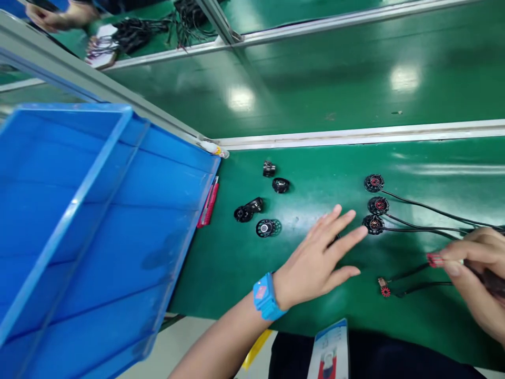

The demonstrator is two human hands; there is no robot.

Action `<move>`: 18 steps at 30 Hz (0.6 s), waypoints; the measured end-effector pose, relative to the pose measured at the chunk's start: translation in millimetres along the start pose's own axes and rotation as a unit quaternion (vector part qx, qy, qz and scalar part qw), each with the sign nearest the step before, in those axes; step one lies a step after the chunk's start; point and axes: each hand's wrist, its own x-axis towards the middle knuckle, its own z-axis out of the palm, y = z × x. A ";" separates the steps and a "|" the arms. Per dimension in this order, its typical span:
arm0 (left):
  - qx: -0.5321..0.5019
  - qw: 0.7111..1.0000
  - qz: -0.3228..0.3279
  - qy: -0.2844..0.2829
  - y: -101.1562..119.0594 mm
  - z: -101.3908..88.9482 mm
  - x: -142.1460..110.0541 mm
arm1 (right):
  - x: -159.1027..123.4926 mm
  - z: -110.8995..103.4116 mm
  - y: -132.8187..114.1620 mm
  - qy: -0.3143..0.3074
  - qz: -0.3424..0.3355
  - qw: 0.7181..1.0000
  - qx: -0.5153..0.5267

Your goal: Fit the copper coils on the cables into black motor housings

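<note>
My left hand (319, 258), wearing a blue wristband (268, 297), hovers over the green bench with its fingers spread and nothing visible in its grip. A small dark part lies partly hidden under its fingers. At the right, my right hand (477, 263) pinches a small red toothed part (435, 259) between thumb and fingertips, with dark cable by the palm. Another small red toothed part (385, 291) with a copper-coloured side lies on the bench, joined to a black cable. Beyond my left fingertips sit three round black motor parts with reddish windings (374, 182), their black cables running right.
Several loose black round housings (265, 228) lie left of my left hand. A large blue bin (169, 221) stands at the left, with a red-handled tool (209, 202) along its edge. A white rail (355, 138) borders the bench; beyond it are a cable bundle (138, 34) and another person's hand (59, 18).
</note>
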 end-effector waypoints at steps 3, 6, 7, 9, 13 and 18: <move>-0.035 0.995 -0.080 0.055 -5.9 -14.4 -2.8 | 12.0 4.0 -14.9 -0.014 -0.023 0.999 -0.016; -0.056 0.992 -0.107 0.044 -13.0 -21.3 -2.3 | 17.0 10.0 -17.0 -0.025 -0.055 0.996 -0.065; -0.063 0.992 -0.098 0.039 -13.8 -20.3 -0.2 | 17.4 12.1 -16.3 -0.026 -0.065 0.994 -0.080; -0.085 0.994 -0.071 0.019 -12.1 -13.9 7.2 | 17.1 15.9 -14.7 -0.033 -0.086 0.990 -0.107; -0.164 0.985 -0.034 -0.035 0.9 6.5 29.9 | 16.0 20.8 -13.0 -0.065 -0.132 0.977 -0.157; -0.233 0.971 -0.017 -0.043 14.5 25.1 49.3 | 16.1 21.0 -14.4 -0.121 -0.156 0.956 -0.218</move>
